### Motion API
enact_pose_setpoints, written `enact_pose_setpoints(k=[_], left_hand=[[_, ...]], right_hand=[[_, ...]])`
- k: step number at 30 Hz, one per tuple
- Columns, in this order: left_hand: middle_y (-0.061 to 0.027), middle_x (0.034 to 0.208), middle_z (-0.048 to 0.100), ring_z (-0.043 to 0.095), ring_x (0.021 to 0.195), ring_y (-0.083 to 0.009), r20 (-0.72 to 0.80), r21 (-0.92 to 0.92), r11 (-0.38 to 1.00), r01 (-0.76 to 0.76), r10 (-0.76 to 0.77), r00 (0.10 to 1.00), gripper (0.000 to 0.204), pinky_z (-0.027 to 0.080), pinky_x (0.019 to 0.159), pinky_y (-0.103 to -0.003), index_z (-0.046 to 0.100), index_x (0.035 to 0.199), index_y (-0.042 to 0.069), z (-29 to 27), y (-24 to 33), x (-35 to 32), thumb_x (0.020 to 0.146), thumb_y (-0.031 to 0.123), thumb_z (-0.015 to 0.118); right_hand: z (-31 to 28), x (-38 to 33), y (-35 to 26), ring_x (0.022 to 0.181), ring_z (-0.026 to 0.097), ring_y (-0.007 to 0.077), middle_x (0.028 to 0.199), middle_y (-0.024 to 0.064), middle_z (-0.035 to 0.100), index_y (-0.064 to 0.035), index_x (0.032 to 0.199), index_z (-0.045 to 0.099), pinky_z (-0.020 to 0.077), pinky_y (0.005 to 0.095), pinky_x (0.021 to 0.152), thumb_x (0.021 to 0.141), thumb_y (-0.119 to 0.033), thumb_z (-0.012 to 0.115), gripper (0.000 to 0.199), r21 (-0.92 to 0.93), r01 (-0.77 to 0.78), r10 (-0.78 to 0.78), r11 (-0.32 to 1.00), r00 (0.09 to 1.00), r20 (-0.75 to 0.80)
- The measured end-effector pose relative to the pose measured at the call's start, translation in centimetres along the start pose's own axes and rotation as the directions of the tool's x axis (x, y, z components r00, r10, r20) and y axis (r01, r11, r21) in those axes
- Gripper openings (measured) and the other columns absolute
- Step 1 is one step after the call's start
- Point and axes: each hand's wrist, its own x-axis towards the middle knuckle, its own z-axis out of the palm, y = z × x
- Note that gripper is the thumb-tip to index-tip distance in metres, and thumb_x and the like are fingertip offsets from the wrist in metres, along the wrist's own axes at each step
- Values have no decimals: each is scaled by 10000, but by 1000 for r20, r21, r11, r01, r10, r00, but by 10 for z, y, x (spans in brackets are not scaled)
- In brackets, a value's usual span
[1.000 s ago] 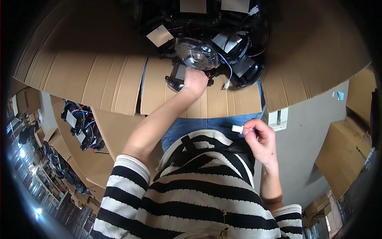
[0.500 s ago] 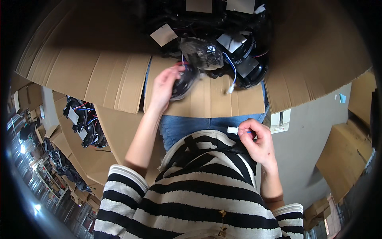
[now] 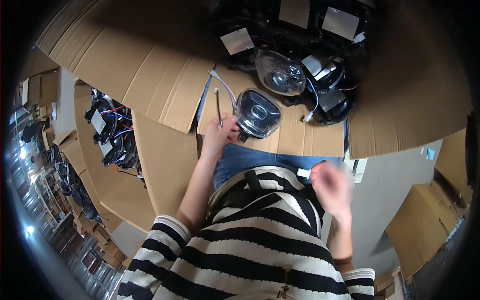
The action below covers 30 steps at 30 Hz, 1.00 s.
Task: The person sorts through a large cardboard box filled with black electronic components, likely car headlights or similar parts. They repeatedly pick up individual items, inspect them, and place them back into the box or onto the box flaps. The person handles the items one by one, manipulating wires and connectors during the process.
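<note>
With the left hand [image 3: 220,136] curled on the left edge of the clear-fronted lamp [image 3: 258,114] over the cardboard flap [image 3: 305,140], and the right hand [image 3: 332,189] pinching a white connector [image 3: 303,173], support the lamp steadily and avoid straining its leads [image 3: 230,93].

- grey floor [image 3: 372,210], R side
- cardbd boxes [image 3: 420,227] on floor, far R
- more brown boxes [image 3: 112,255], lower L
- bright lights [image 3: 30,230], far L, blurry
- ribbed metallic-looking surface [image 3: 70,255], lower L, wall/ceiling unclear
</note>
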Motion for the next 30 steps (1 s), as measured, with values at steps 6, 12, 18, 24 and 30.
enact_pose_setpoints(k=[6,12,18,24,30], left_hand=[[-182,843,567,566,738,-297,54,903,297,-312,640,767,447,452,677,-380,449,1044,-57,16,1,28,731,210,624],[-228,920,570,553,867,-342,68,992,79,-96,305,950,406,438,733,-400,573,907,-28,40,61,66,723,334,585],[-156,956,592,577,872,-290,168,975,-185,-122,260,951,292,469,728,-374,625,874,38,55,62,131,745,289,548],[-108,952,608,588,880,-261,124,953,-301,-39,267,956,212,477,724,-366,640,879,91,60,48,151,754,139,476],[-159,940,601,588,873,-283,171,952,-295,-88,270,948,243,472,712,-358,602,959,73,49,52,130,771,116,453]], right_hand=[[4,0,-1,487,407,72,601,29,505,-4,725,540,308,204,438,731,-34,556,34,-27,20,-20,999,1000,23],[4,-1,-2,487,428,89,606,35,519,-14,725,549,322,216,443,722,-37,561,26,-77,27,-22,997,998,59],[4,-1,-2,477,426,102,596,39,514,-18,717,547,322,225,440,713,-35,563,24,-90,52,-48,995,998,50],[2,-4,0,468,426,112,589,42,508,-20,710,543,322,230,437,706,-33,562,23,-95,58,-55,994,998,35],[3,3,0,465,427,113,591,44,508,-21,709,540,323,233,437,703,-32,557,21,-88,43,-38,995,998,55]])
